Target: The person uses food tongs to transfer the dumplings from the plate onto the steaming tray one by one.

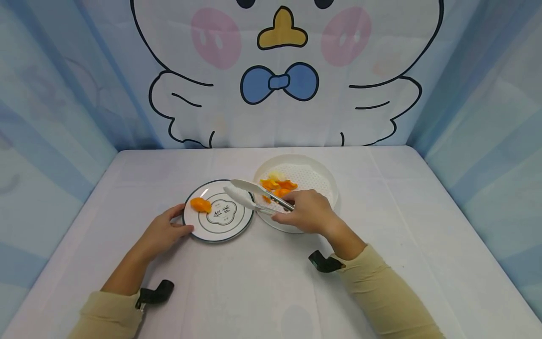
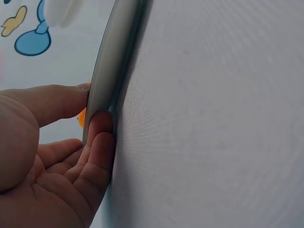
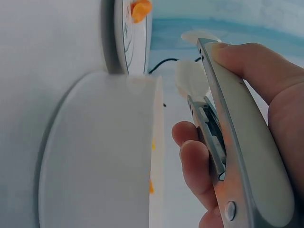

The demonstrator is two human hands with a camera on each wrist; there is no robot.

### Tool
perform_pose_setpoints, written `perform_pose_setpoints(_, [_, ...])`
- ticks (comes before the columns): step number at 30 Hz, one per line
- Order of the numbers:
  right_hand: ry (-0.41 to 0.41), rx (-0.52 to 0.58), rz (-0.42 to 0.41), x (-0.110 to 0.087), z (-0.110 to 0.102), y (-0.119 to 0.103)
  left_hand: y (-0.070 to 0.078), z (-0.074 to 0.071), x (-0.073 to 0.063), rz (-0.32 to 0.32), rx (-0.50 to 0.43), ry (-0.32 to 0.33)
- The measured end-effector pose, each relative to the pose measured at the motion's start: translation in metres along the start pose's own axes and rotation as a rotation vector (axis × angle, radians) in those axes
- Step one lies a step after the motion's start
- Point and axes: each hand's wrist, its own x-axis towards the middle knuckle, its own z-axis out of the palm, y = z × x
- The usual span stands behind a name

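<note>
My left hand (image 1: 163, 231) grips the left rim of a white plate (image 1: 220, 228) with a dark blue edge. In the left wrist view the thumb (image 2: 61, 100) lies at the upper side of the rim and the fingertips (image 2: 101, 145) at its outer underside. One orange piece of food (image 1: 201, 205) lies on the plate's left part. My right hand (image 1: 311, 212) holds kitchen tongs (image 1: 275, 199) with pale tips and metal arms. The tips are spread apart over the right part of the plate, with nothing between them.
A round white tray (image 1: 317, 176) with a perforated bottom stands just right of the plate. On it lie several orange pieces (image 1: 284, 184) and a pale yellow piece (image 1: 277, 175). Behind the white-covered table (image 1: 262, 292) hangs a printed curtain (image 1: 279, 122).
</note>
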Motion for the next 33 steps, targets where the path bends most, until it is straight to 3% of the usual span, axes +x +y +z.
perform_pose_setpoints(19, [-0.092, -0.022, -0.013, 0.004, 0.035, -0.039, -0.001, -0.001, 0.001, 0.004, 0.009, -0.004])
perform_pose_setpoints(33, [-0.075, -0.058, 0.017, 0.014, 0.052, -0.054, 0.000, 0.000, 0.000, -0.002, 0.006, -0.005])
